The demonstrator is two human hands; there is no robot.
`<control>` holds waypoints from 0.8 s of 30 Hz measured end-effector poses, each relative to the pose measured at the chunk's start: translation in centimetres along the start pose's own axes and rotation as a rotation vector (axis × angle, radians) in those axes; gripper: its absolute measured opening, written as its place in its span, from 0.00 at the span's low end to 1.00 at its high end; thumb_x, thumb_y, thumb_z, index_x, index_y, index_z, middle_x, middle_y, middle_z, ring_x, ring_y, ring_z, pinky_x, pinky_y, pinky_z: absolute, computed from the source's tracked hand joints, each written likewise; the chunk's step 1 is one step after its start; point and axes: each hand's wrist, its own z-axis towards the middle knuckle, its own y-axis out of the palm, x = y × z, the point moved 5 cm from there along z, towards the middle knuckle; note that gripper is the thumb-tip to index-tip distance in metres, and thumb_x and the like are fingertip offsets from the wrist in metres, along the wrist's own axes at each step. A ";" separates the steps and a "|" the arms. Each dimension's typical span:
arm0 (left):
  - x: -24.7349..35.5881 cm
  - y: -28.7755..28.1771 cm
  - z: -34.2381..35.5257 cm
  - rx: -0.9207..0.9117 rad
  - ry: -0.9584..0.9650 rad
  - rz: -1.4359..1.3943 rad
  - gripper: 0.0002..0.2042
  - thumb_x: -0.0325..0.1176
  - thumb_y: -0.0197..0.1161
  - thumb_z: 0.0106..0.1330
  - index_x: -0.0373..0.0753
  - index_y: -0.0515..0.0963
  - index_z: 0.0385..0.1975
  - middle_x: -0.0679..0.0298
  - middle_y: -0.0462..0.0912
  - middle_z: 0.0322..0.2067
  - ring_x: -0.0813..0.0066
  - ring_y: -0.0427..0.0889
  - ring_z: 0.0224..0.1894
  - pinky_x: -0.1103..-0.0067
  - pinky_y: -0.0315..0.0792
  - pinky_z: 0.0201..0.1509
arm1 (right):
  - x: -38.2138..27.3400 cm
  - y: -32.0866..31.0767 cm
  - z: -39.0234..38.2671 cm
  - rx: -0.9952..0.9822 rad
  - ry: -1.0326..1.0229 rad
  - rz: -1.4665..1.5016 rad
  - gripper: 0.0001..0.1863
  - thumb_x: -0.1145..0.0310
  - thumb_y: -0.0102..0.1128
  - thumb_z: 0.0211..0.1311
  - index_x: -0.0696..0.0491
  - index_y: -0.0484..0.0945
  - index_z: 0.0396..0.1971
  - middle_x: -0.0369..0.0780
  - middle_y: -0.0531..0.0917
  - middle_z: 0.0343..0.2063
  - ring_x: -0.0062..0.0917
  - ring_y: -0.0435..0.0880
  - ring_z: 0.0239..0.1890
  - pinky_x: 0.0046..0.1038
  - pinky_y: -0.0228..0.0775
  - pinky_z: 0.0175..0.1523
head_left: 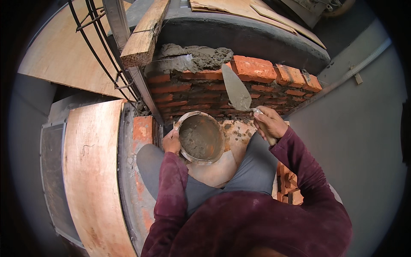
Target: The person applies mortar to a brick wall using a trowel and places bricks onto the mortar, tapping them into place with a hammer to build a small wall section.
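Observation:
My right hand (271,124) is closed round the handle of a pointed trowel (236,90), whose blade points up and left in front of the brick wall (205,95). Some mortar clings to the blade near the handle. My left hand (172,142) grips the rim of a round bucket (219,150) at its left side. Grey mortar (195,139) lies inside the bucket. Along the wall's top, a thick bed of wet mortar (201,58) covers the left part, and orange bricks (254,69) stand in a row to its right. A thin string line runs along the top course.
At the left rise a wooden post (143,36), a metal upright and steel rebar (97,40). Plywood sheets (92,171) lean at the far left. A grey wall (355,141) bounds the right. Loose bricks (289,184) lie by my right leg, and mortar crumbs dot the board (214,171) below.

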 end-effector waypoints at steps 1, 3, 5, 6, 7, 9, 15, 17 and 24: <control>0.1 0.4 0.0 -0.012 -0.003 -0.023 0.15 0.30 0.55 0.71 0.31 0.78 0.53 0.63 0.83 0.43 0.78 0.78 0.42 0.82 0.70 0.50 | 1.3 1.2 1.8 0.058 -0.015 0.136 0.13 0.59 0.45 0.72 0.55 0.68 0.37 0.34 0.71 0.20 0.15 0.70 0.13 0.21 0.66 0.14; 0.5 0.1 -0.2 -0.001 0.002 -0.024 0.15 0.31 0.56 0.70 0.30 0.78 0.52 0.60 0.83 0.43 0.75 0.79 0.43 0.81 0.70 0.51 | 1.9 3.6 5.5 0.104 -0.056 0.377 0.13 0.59 0.45 0.72 0.55 0.68 0.39 0.34 0.72 0.20 0.16 0.70 0.12 0.22 0.67 0.14; 1.0 0.1 -0.8 0.017 0.011 0.002 0.16 0.32 0.57 0.68 0.30 0.78 0.51 0.55 0.85 0.44 0.70 0.81 0.45 0.78 0.70 0.52 | 1.5 6.6 8.0 0.064 -0.076 0.476 0.13 0.59 0.44 0.71 0.55 0.68 0.39 0.35 0.72 0.20 0.17 0.70 0.12 0.24 0.68 0.13; 0.5 0.0 -0.5 0.021 0.002 0.004 0.17 0.32 0.57 0.68 0.29 0.77 0.52 0.54 0.84 0.45 0.70 0.81 0.46 0.79 0.70 0.52 | 0.9 8.4 8.3 0.087 -0.071 0.478 0.13 0.59 0.44 0.71 0.55 0.67 0.38 0.36 0.72 0.20 0.18 0.70 0.12 0.25 0.68 0.13; 0.2 -0.2 -0.5 0.023 0.004 0.007 0.17 0.32 0.57 0.68 0.29 0.77 0.52 0.55 0.84 0.45 0.70 0.81 0.46 0.79 0.70 0.52 | 0.1 10.1 8.5 0.109 -0.069 0.480 0.13 0.59 0.44 0.70 0.55 0.67 0.38 0.36 0.72 0.20 0.19 0.71 0.12 0.26 0.68 0.14; 0.0 -0.2 -0.1 0.017 0.015 0.008 0.17 0.33 0.57 0.68 0.29 0.78 0.52 0.55 0.84 0.45 0.70 0.81 0.46 0.79 0.70 0.52 | -1.0 12.3 8.7 0.132 -0.071 0.399 0.14 0.59 0.44 0.69 0.56 0.67 0.37 0.37 0.71 0.20 0.20 0.71 0.12 0.27 0.69 0.15; 1.3 0.6 -0.2 -0.019 0.063 0.021 0.16 0.33 0.57 0.69 0.28 0.78 0.51 0.56 0.85 0.43 0.73 0.81 0.43 0.80 0.71 0.51 | -1.5 12.4 9.4 0.232 -0.332 -0.687 0.19 0.61 0.45 0.68 0.66 0.68 0.37 0.63 0.79 0.29 0.58 0.80 0.36 0.50 0.70 0.46; 1.2 0.0 -0.5 -0.048 0.025 0.032 0.16 0.32 0.56 0.70 0.29 0.78 0.52 0.58 0.84 0.43 0.75 0.80 0.43 0.80 0.71 0.51 | -2.3 10.8 8.5 0.219 -0.311 -0.777 0.19 0.61 0.46 0.68 0.66 0.68 0.38 0.63 0.80 0.30 0.57 0.80 0.38 0.50 0.71 0.45; 1.5 -0.7 -0.5 -0.035 0.040 0.101 0.15 0.31 0.56 0.71 0.31 0.78 0.53 0.62 0.83 0.45 0.76 0.79 0.46 0.81 0.70 0.52 | -3.2 6.2 3.6 0.335 -0.376 -1.057 0.13 0.64 0.48 0.69 0.60 0.65 0.34 0.55 0.79 0.26 0.52 0.81 0.33 0.46 0.72 0.38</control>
